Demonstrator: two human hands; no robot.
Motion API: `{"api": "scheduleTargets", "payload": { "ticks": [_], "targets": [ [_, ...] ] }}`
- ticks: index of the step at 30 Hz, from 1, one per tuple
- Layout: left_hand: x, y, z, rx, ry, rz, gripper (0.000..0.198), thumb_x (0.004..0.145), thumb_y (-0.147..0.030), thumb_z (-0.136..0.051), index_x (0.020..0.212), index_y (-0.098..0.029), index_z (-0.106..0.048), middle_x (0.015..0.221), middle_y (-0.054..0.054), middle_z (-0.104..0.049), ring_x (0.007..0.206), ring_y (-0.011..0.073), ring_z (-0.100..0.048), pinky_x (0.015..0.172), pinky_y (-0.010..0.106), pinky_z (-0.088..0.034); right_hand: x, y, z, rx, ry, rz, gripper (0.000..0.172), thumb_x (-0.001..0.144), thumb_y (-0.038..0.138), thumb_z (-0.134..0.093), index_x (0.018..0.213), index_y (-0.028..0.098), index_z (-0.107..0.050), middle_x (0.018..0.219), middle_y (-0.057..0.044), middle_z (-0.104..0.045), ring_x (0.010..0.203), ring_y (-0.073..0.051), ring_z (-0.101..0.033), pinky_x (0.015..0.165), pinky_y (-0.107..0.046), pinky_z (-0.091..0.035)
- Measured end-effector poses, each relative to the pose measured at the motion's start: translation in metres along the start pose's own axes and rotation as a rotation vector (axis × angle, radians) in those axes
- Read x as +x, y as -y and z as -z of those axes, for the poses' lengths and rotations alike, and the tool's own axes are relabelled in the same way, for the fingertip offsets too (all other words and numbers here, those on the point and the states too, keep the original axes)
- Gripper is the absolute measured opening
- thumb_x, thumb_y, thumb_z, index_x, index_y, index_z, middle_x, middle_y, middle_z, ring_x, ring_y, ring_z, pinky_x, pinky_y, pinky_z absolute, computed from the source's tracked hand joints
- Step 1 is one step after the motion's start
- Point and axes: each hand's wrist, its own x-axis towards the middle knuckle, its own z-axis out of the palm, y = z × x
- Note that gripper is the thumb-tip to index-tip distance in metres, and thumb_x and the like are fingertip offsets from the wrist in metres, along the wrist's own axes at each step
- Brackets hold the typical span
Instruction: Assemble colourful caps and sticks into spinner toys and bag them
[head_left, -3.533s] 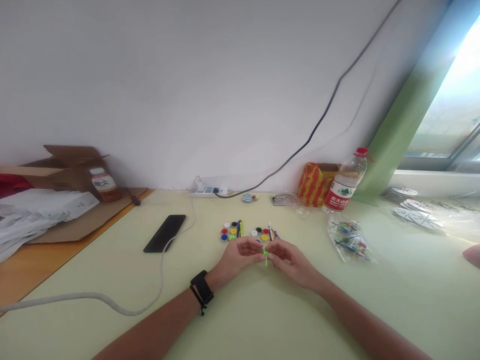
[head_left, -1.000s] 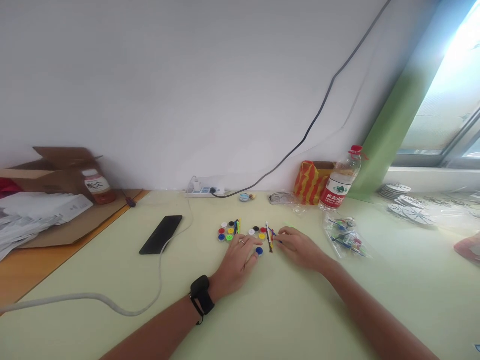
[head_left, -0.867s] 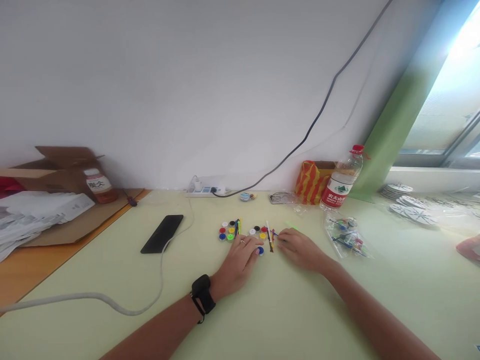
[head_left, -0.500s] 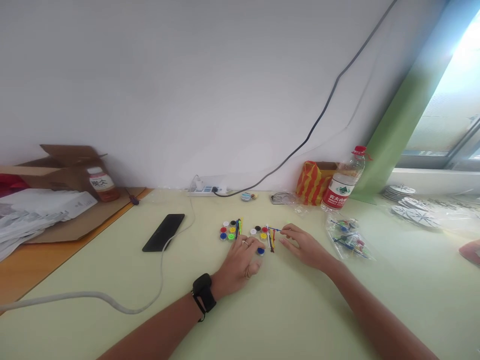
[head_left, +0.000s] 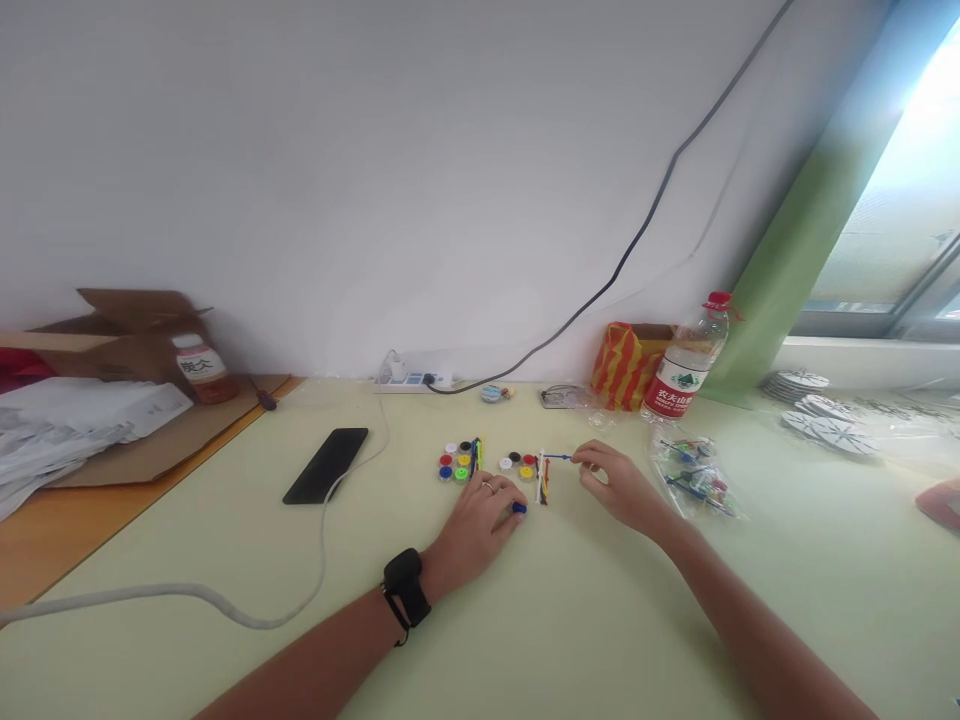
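Observation:
My left hand (head_left: 486,515), with a black watch on its wrist, pinches a small blue disc (head_left: 519,508) between thumb and fingers. Closed on the right end of a thin blue plastic stick (head_left: 556,457) is my right hand (head_left: 611,485). The stick points left, its other end by a bundle of white, red and yellow sticks (head_left: 541,485). White, black, red and yellow discs (head_left: 526,473) lie just left of that bundle. Farther left is a second group of coloured discs (head_left: 463,474), beside another bundle of sticks (head_left: 476,455).
A black phone (head_left: 327,466) and a white cable (head_left: 324,540) lie left. Along the wall are a power strip (head_left: 412,381), a striped bag (head_left: 621,368) and a water bottle (head_left: 682,365). Clear bags of parts (head_left: 701,475) and stacked white discs (head_left: 832,425) are at right.
My left thumb and fingers have closed on the blue disc, which now stands tilted. My right hand has moved slightly right, with the blue stick shifted the same way.

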Motion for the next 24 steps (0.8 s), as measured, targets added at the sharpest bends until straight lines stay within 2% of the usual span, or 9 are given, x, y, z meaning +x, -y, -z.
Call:
{"api": "scheduleTargets", "payload": {
  "ticks": [5,8,11,14,19,24],
  "targets": [
    [0.0,0.0,0.002,-0.065,0.007,0.05,0.008,0.095,-0.025,-0.058,0.1,-0.025,-0.064,0.104,0.003,-0.068,0.11,0.0271,-0.054,0.099,0.045,-0.045,0.002,0.005,-0.006,0.056,-0.137,0.036,0.022,0.096,0.025,-0.047,0.104,0.022,-0.067,0.108,-0.011,-0.069,0.094,-0.024,-0.068,0.085,-0.038,-0.055],
    [-0.001,0.003,-0.001,-0.146,-0.021,0.062,0.01,0.094,-0.024,-0.058,0.102,-0.025,-0.064,0.108,0.003,-0.067,0.101,0.0238,-0.059,0.094,0.041,-0.048,0.002,0.004,-0.009,0.06,-0.105,0.045,0.024,0.097,0.025,-0.045,0.104,0.023,-0.068,0.108,-0.011,-0.07,0.097,-0.025,-0.068,0.087,-0.039,-0.055],
    [-0.001,0.007,-0.005,-0.238,-0.049,0.081,0.016,0.091,-0.022,-0.061,0.106,-0.024,-0.066,0.108,0.004,-0.067,0.085,0.0188,-0.062,0.082,0.035,-0.053,0.002,0.002,-0.011,0.055,-0.054,0.049,0.026,0.098,0.025,-0.043,0.101,0.023,-0.069,0.107,-0.01,-0.071,0.096,-0.024,-0.068,0.087,-0.039,-0.056],
    [0.001,0.011,-0.006,-0.274,-0.059,0.091,0.013,0.088,-0.025,-0.065,0.1,-0.023,-0.068,0.1,0.004,-0.068,0.077,0.0172,-0.062,0.072,0.032,-0.053,0.002,0.001,-0.01,0.042,-0.096,0.028,0.026,0.098,0.026,-0.043,0.1,0.023,-0.07,0.105,-0.01,-0.072,0.095,-0.025,-0.069,0.086,-0.039,-0.056],
    [0.002,0.01,-0.005,-0.285,-0.07,0.095,0.012,0.088,-0.027,-0.066,0.098,-0.022,-0.07,0.094,0.004,-0.07,0.072,0.0163,-0.061,0.069,0.031,-0.053,0.0,-0.001,-0.014,0.029,-0.084,0.045,0.029,0.099,0.026,-0.042,0.105,0.024,-0.07,0.102,-0.009,-0.074,0.093,-0.024,-0.07,0.085,-0.039,-0.057],
    [0.002,0.006,-0.003,-0.298,-0.073,0.086,0.012,0.088,-0.027,-0.068,0.097,-0.022,-0.073,0.096,0.004,-0.072,0.078,0.0178,-0.064,0.074,0.032,-0.055,-0.003,-0.005,-0.02,-0.028,-0.141,0.072,0.036,0.098,0.023,-0.04,0.116,0.026,-0.071,0.12,-0.008,-0.073,0.109,-0.026,-0.069,0.094,-0.044,-0.057]
  ]
}}
